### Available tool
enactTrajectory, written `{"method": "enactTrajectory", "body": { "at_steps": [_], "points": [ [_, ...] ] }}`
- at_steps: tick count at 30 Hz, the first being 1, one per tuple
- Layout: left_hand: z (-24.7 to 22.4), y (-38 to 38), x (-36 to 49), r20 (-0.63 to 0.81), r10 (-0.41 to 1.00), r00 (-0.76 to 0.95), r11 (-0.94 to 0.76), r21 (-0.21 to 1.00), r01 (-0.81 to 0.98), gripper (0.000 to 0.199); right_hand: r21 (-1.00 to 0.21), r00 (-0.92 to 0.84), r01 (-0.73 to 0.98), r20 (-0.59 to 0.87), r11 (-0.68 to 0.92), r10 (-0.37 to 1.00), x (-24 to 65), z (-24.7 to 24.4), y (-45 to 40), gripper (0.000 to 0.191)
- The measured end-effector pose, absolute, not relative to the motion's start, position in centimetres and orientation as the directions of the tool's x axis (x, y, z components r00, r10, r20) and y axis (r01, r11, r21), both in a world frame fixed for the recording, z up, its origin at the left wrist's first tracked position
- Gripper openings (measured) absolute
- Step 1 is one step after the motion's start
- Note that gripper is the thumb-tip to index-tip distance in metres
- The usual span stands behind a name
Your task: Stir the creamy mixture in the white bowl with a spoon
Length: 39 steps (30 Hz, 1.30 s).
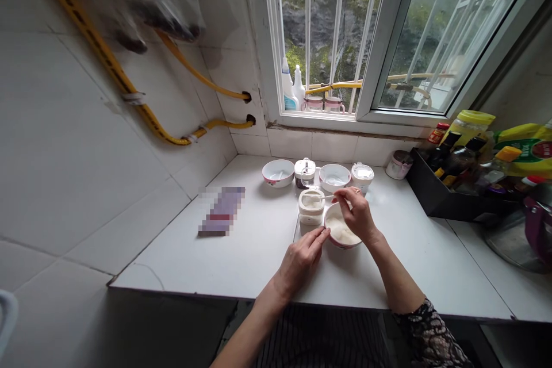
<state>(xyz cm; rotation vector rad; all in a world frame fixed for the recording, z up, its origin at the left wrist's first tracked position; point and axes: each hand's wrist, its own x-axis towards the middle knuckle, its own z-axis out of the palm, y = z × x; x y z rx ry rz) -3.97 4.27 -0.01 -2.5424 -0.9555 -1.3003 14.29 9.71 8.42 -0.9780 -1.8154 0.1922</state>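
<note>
Pinched in my right hand (pixel 356 213) is the handle of a small white spoon (pixel 323 197), whose far end lies over the mouth of an open white jar (pixel 311 215). A bowl (pixel 341 229) of pale powdery or grainy stuff stands just right of the jar, partly under my right hand. My left hand (pixel 302 256) touches the left rim of this bowl with its fingertips, fingers together. Whether the spoon carries anything is too small to tell.
Behind stand a left bowl (pixel 278 173), a lidded jar with dark contents (pixel 305 172), another bowl (pixel 334 177) and a white lidded jar (pixel 362 177). A black box (pixel 452 201) of bottles is at right. A blurred purple item (pixel 224 211) lies left.
</note>
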Motion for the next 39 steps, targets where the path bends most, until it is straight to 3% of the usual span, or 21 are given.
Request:
{"method": "enactTrajectory", "body": {
  "at_steps": [4, 7, 15, 22, 28, 39],
  "points": [
    [0.1, 4.1, -3.9, 0.766, 0.485, 0.421, -0.788, 0.174, 0.591, 0.045, -0.783, 0.100, 0.417, 0.544, 0.462, 0.833, 16.2, 9.1, 9.6, 0.012],
    [0.2, 4.1, -3.9, 0.767, 0.488, 0.417, -0.788, 0.181, 0.588, 0.044, -0.848, 0.125, 0.403, 0.423, 0.344, 0.897, 17.6, 9.2, 9.9, 0.011],
    [0.1, 4.1, -3.9, 0.764, 0.493, 0.417, -0.788, 0.188, 0.587, 0.045, -0.778, -0.056, 0.548, 0.333, 0.308, 0.941, 17.3, 7.9, 10.6, 0.015],
    [0.0, 4.2, -3.9, 0.765, 0.489, 0.418, -0.788, 0.183, 0.588, 0.045, -0.934, -0.022, 0.308, 0.182, 0.179, 0.983, 17.4, 7.7, 10.9, 0.014],
    [0.2, 4.1, -3.9, 0.762, 0.491, 0.423, -0.791, 0.185, 0.583, 0.045, -0.992, 0.024, 0.097, 0.085, 0.083, 0.996, 18.0, 7.9, 11.4, 0.013],
    [0.2, 4.1, -3.9, 0.771, 0.478, 0.420, -0.789, 0.169, 0.590, 0.044, -1.000, 0.042, 0.010, 0.027, 0.027, 0.999, 18.4, 8.3, 11.4, 0.011]
  ]
}}
